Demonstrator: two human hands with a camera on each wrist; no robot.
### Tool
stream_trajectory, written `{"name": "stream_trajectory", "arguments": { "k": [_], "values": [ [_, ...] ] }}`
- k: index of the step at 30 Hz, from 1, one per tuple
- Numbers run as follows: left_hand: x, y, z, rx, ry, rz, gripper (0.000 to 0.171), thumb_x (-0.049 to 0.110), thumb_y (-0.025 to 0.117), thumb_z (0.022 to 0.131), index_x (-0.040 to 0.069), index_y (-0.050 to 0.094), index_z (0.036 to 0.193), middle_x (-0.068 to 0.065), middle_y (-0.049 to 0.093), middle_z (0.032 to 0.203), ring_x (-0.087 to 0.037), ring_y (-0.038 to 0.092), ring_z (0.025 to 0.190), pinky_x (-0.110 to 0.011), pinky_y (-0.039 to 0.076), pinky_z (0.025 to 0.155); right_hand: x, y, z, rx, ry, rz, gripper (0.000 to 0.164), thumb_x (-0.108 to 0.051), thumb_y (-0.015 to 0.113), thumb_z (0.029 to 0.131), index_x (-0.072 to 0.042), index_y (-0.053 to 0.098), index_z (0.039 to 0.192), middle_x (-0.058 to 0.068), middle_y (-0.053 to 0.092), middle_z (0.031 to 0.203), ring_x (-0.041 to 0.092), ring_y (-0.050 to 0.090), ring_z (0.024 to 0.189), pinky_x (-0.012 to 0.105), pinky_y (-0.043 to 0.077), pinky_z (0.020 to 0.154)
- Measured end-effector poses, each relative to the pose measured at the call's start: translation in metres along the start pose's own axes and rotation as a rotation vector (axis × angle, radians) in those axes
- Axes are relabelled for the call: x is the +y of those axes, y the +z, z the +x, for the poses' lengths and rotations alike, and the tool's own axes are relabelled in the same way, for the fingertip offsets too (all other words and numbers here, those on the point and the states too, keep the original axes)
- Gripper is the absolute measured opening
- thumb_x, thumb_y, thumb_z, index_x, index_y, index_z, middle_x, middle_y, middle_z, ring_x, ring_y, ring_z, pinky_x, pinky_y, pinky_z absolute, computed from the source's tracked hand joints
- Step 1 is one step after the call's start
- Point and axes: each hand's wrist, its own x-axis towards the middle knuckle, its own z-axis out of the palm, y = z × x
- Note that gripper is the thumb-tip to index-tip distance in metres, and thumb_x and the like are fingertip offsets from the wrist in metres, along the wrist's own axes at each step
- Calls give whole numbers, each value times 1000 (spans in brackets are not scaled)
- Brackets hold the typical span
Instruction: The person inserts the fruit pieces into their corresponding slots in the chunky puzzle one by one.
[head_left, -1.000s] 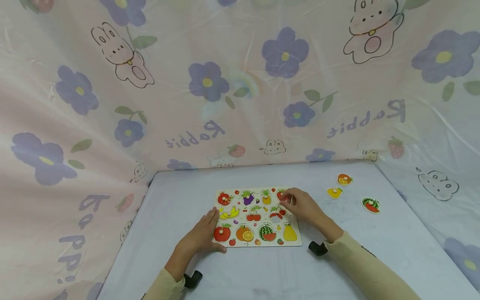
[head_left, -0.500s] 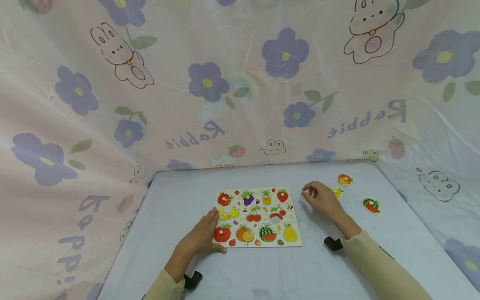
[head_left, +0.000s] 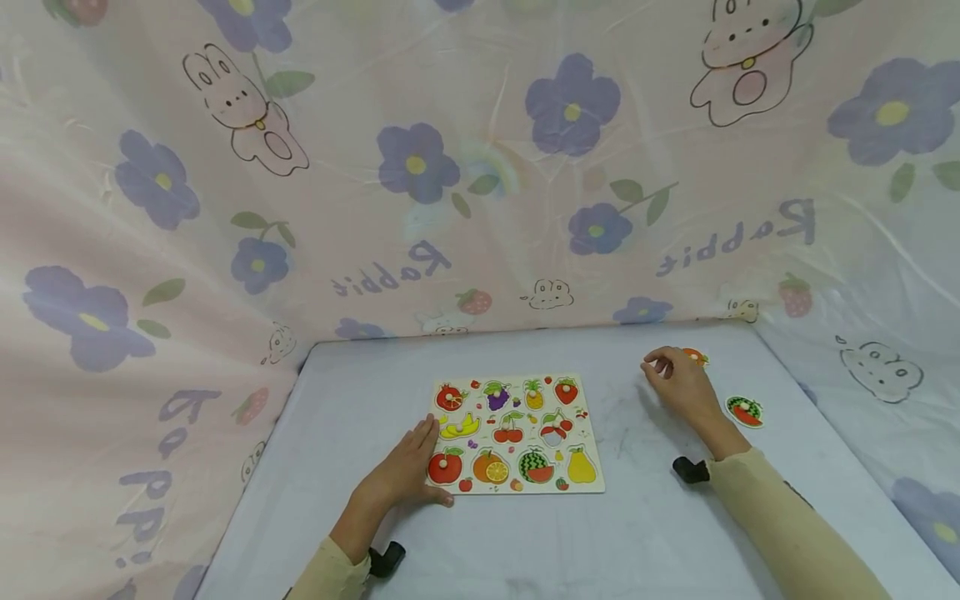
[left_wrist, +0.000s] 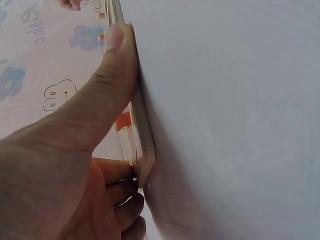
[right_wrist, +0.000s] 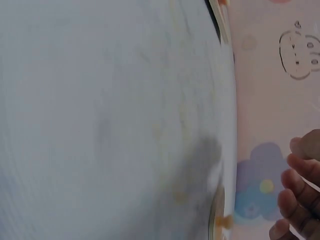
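One head view is looking wide over the scene; two wrist views are peering in close, turned sideways.
From above the person's side of the table (head_left: 525,550), the head camera is facing forward and down, covering the left hand (head_left: 408,462), the right hand (head_left: 682,387) and the patterned curtain (head_left: 487,208). The left-wrist camera is looking tightly past the thumb (left_wrist: 102,85) along the puzzle board (head_left: 583,437), which the head view is also showing. The right-wrist camera is looking low across the table, sharing fingertips (right_wrist: 287,202) and curtain with the head view.
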Motion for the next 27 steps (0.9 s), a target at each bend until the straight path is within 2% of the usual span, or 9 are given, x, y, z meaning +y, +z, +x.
{"name": "stream_trajectory", "arguments": {
  "k": [10,16,20,27],
  "values": [
    [0,0,0,0,-1,-2,131,48,99,71,-7,28,166,-24,24,175,-39,23,163,-52,26,132,27,-23,8,31,123,-21,20,-19,70,103,-1,72,110,13,67,93,27,58,84,34,46,69],
    [1,0,0,-14,1,-16,131,48,99,71,-7,28,166,-24,23,175,-40,22,163,-52,25,132,44,-33,9,39,187,-10,23,-20,70,104,2,72,111,16,67,96,22,56,83,27,45,66],
    [1,1,0,-19,-6,-20,131,48,99,71,-6,27,166,-24,23,176,-39,22,163,-53,26,131,52,-40,10,7,243,-6,30,-23,66,106,4,69,118,19,65,102,25,56,85,27,45,63],
    [2,-1,0,-14,-12,-15,132,50,99,71,-5,27,167,-22,21,176,-38,21,164,-52,26,132,62,-45,20,-60,356,-10,38,-24,63,107,8,63,127,25,60,109,34,55,91,35,47,68]
  ]
}}
